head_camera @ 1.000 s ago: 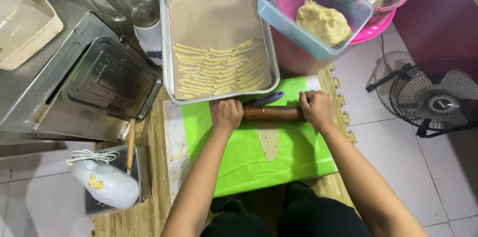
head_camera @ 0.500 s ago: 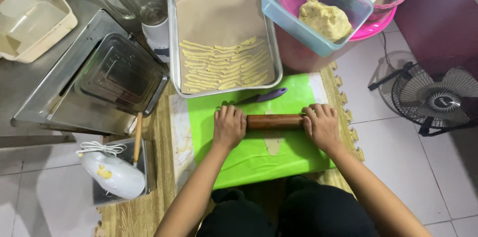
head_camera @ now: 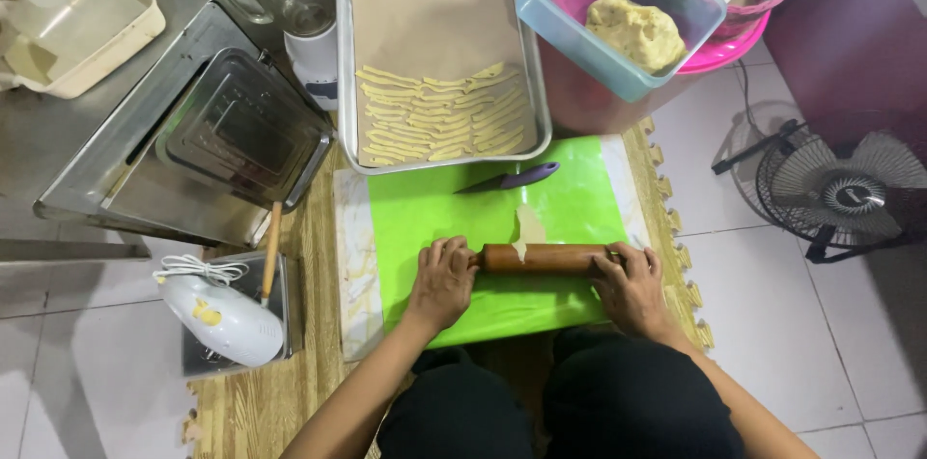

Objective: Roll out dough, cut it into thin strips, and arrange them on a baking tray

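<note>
I have drawn the wooden rolling pin (head_camera: 543,257) back toward my body: a second ago it lay at the far edge of the green mat (head_camera: 579,203), close under the baking tray, and it now sits across the near half of that mat, just ahead of my knees. My left hand (head_camera: 442,282) is clasped over the pin's left end and my right hand (head_camera: 630,285) is clasped over its right end, both palms down, fingers curled around the wood. The strip of pale dough (head_camera: 527,226) shows on the mat on the far side of the pin, touching it, narrow and flattened; whether more of it lies under the pin I cannot tell. I judge from this that one rolling pass toward me is near its end and the dough is thinner and longer than before. The purple-handled knife (head_camera: 512,178) lies on the mat beyond the dough, untouched, apart from both hands. Beyond the mat, the baking tray (head_camera: 346,54) holds rows of cut dough strips (head_camera: 442,116) on brown paper, filling only its nearer part. Beyond the mat's right far corner, the blue tub (head_camera: 579,44) holds a lump of unrolled dough (head_camera: 637,31).
</note>
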